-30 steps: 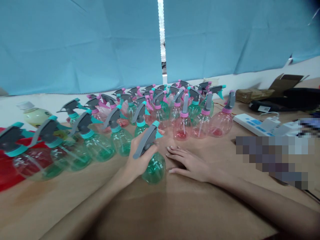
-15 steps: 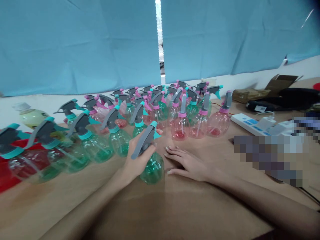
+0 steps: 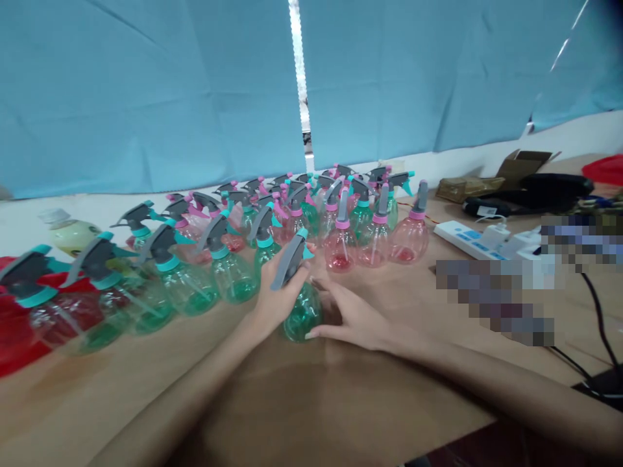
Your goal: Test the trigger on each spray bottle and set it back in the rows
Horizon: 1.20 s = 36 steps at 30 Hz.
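Observation:
A green spray bottle [image 3: 302, 316] with a grey head and turquoise collar stands on the table in front of me, leaning slightly. My left hand [image 3: 280, 299] is wrapped round its neck, just below the trigger head. Against the right side of the same bottle is my right hand [image 3: 357, 318]. Its thumb lies across the front of the body, and its fingers reach behind, partly hidden. Beyond my left hand stands another green spray bottle [image 3: 235, 280] in the front row. Pink spray bottles [image 3: 342, 250] are farther back, to the right.
Several more green and pink spray bottles fill the back of the table [image 3: 272, 415]. A red bag [image 3: 14, 344] and a capped bottle [image 3: 73, 233] are at left. On the right lie a white power strip [image 3: 467, 240], a cardboard box [image 3: 525, 170] and cables [image 3: 596, 311].
My right hand has come off the tabletop and closed round the bottle's body from the right. My left hand still holds its neck. The whole view has shifted slightly.

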Available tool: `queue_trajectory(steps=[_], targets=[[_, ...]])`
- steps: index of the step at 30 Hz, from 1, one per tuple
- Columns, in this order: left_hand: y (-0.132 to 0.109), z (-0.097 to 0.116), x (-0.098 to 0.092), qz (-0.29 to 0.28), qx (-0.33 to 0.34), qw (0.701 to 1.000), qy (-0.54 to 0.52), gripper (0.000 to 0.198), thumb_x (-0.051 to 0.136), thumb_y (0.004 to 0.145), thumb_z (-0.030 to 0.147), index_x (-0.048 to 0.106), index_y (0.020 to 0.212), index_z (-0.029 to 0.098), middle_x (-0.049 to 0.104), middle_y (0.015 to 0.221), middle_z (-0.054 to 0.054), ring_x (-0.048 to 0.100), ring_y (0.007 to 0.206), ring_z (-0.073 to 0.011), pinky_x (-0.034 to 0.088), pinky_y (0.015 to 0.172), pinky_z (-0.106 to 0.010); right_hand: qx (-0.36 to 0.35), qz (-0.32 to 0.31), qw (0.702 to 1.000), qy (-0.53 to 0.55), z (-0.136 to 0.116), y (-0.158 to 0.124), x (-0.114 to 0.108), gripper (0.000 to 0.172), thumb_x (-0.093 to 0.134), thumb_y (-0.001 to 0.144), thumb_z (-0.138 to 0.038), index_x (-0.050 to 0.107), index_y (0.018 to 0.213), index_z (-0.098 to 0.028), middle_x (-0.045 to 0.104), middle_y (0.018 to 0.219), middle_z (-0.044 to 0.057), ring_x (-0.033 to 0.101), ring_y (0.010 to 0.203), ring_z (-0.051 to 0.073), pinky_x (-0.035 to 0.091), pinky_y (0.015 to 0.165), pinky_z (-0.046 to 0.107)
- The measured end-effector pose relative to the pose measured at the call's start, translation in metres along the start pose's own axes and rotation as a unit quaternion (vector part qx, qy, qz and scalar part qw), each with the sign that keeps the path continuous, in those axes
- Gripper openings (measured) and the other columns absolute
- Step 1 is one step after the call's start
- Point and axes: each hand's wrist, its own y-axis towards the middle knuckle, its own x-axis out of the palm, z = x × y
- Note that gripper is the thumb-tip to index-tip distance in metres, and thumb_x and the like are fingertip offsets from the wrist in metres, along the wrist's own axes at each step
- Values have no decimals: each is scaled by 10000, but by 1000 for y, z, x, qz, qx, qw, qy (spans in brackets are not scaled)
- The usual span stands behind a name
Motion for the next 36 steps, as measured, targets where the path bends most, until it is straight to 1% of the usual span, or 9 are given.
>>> queue_trajectory(steps=[7, 12, 17, 20, 22, 24, 28, 31, 36], targets=[[10, 5, 22, 3, 11, 1000, -29, 228, 514, 829, 231, 621, 1030, 219, 639, 843, -6, 584, 778, -156, 480, 770, -304, -17, 48, 999, -11, -12, 11, -9, 852, 647, 735, -588, 266, 1406, -227, 454, 1398, 133, 450, 1267, 304, 421, 994, 488], [17, 12, 31, 0, 9, 1000, -26, 220, 509, 830, 234, 623, 1016, 202, 632, 837, -10, 590, 785, -157, 477, 765, -307, 11, 71, 996, -46, -10, 14, -13, 823, 634, 727, -613, 321, 1370, -206, 508, 1336, 151, 509, 1198, 334, 468, 922, 493], [23, 7, 36, 0, 8, 1000, -27, 247, 526, 856, 286, 621, 1071, 211, 670, 931, -36, 618, 880, -172, 479, 871, -340, 7, 75, 996, -57, -6, 17, -17, 850, 611, 758, -598, 244, 1409, -194, 485, 1355, 152, 506, 1205, 324, 472, 932, 475], [26, 4, 36, -1, 1, 999, -38, 314, 556, 853, 345, 603, 1138, 224, 680, 1050, -54, 629, 967, -183, 478, 915, -342, -7, 83, 995, -49, 0, 21, -18, 889, 622, 765, -573, 177, 1432, -190, 412, 1417, 164, 459, 1257, 315, 444, 973, 472], [28, 2, 33, -5, -5, 1000, -26, 370, 583, 836, 367, 584, 1180, 229, 687, 1061, -56, 641, 963, -194, 494, 892, -343, 0, 82, 995, -54, 4, 25, -18, 908, 632, 755, -574, 173, 1432, -179, 404, 1419, 183, 458, 1255, 330, 442, 967, 492], [29, 1, 27, -9, -13, 1000, 2, 464, 618, 813, 377, 536, 1248, 238, 683, 1090, -60, 650, 955, -210, 506, 873, -358, 10, 75, 995, -68, 7, 30, -18, 862, 635, 747, -582, 250, 1399, -170, 467, 1361, 190, 497, 1211, 347, 455, 939, 509], [24, -4, 9, -6, -16, 1000, 15, 617, 645, 802, 384, 414, 1358, 254, 566, 1314, -94, 558, 1170, -260, 476, 961, -412, 40, 78, 987, -134, 9, 41, -21, 736, 678, 725, -557, 419, 1272, -139, 557, 1226, 192, 534, 1145, 356, 457, 922, 515], [12, -9, -5, -14, -9, 1000, 4, 579, 618, 827, 387, 411, 1350, 252, 516, 1363, -105, 505, 1234, -269, 485, 961, -434, 55, 92, 976, -192, 10, 51, -24, 704, 720, 702, -519, 460, 1221, -120, 574, 1166, 190, 519, 1143, 361, 453, 922, 518], [-12, -14, -26, -19, -54, 998, 40, 428, 571, 854, 400, 498, 1246, 244, 589, 1247, -92, 597, 1097, -255, 517, 897, -442, 75, 114, 959, -249, 11, 64, -22, 662, 769, 681, -426, 485, 1182, -99, 583, 1103, 170, 548, 1070, 341, 471, 888, 483]])
